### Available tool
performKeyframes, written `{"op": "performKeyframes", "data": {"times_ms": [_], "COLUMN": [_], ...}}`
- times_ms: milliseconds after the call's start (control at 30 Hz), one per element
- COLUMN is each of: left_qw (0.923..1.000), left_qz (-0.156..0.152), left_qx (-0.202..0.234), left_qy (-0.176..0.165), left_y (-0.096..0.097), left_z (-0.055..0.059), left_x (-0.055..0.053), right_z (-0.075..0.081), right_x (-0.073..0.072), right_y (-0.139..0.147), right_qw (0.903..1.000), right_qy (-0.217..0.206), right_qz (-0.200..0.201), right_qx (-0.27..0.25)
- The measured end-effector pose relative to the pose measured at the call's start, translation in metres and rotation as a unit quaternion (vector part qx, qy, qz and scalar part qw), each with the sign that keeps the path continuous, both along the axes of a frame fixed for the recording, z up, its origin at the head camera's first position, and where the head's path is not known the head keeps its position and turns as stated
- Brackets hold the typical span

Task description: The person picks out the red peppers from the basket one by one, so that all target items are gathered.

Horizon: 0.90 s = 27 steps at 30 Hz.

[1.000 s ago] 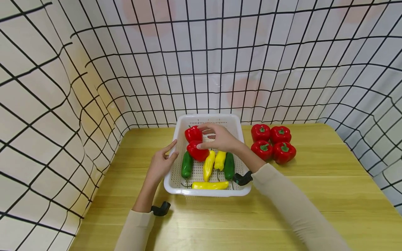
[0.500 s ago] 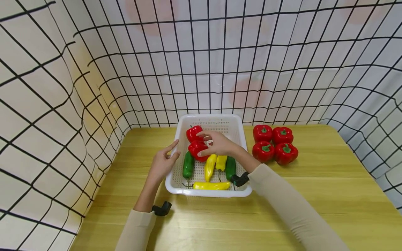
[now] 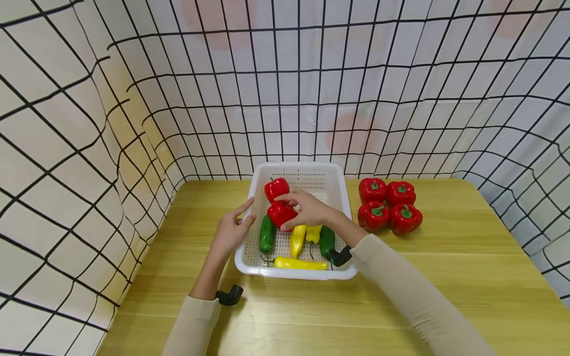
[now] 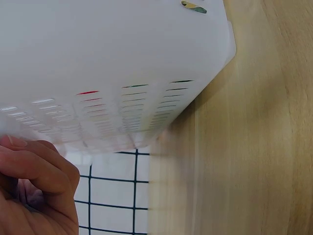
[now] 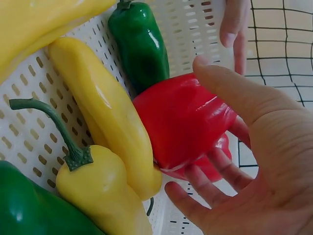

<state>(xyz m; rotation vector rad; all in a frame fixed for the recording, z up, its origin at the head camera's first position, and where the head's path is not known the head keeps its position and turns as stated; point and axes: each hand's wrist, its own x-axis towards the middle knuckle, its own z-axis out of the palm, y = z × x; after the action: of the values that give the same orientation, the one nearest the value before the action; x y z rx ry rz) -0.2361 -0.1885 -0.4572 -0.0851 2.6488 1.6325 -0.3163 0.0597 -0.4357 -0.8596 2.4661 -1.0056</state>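
A white plastic basket holds several peppers. My right hand reaches into it, with thumb and fingers curved round a glossy red bell pepper. Behind that one sits a second red bell pepper. My left hand grips the basket's left rim; in the left wrist view its curled fingers are against the outer wall. Near the right hand lie a long yellow pepper, a shorter yellow pepper with a curved stem, and a green pepper.
Another yellow pepper lies along the basket's front, and a green one at its right side. To the right, several red bell peppers stand grouped on the wooden table. A black wire grid rises behind and at both sides.
My right hand has come slightly down toward the front, and its thumb and fingers have closed in on the front red bell pepper. The left hand stays at the rim.
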Motion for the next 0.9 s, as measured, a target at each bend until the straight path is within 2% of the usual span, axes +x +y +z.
{"op": "performKeyframes", "data": {"times_ms": [167,367,633,900], "left_qw": [1.0,1.0,1.0,0.9999], "left_qz": [0.0,0.0,0.005,0.005], "left_qx": [-0.001,0.004,0.002,-0.003], "left_qy": [0.0,0.0,0.008,0.01], "left_y": [0.0001,-0.0009,-0.0013,-0.0007], "left_z": [-0.0009,-0.003,-0.0029,-0.0025], "left_x": [-0.0012,-0.0022,-0.0022,-0.0017], "right_z": [-0.0022,-0.0031,-0.0003,0.0037], "right_x": [-0.0005,-0.0012,-0.0001,0.005], "right_y": [-0.0007,0.0018,0.0046,0.009], "right_qw": [0.9998,0.9984,0.9991,0.9995], "right_qy": [0.005,-0.01,0.014,-0.014], "right_qz": [-0.009,-0.033,-0.038,-0.028], "right_qx": [-0.016,-0.045,-0.005,-0.005]}}
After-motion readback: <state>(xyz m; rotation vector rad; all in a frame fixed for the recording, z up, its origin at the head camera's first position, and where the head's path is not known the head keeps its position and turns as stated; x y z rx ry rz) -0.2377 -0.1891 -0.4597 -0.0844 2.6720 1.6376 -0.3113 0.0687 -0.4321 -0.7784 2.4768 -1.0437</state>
